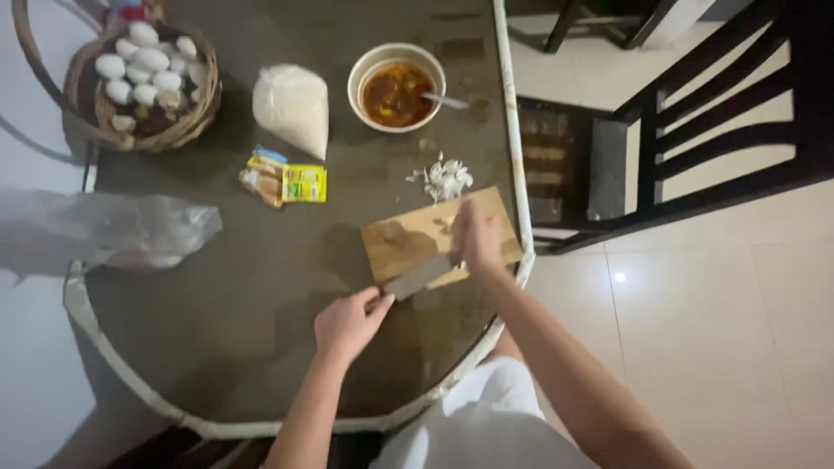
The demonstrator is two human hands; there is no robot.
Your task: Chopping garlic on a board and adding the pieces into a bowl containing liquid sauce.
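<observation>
A basket of eggs (143, 78) and a bag of rice (293, 106) sit far left. The left hand (347, 323) clamps the knife (419, 276) handle, blade flat on the cutting board (434, 234); the right hand (476, 236) presses down, fingers together, steadying it.

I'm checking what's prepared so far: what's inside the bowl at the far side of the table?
The bowl holds an orange-brown sauce with yellowish bits, and a spoon leans on its rim. Anything below the sauce's surface is hidden.
</observation>
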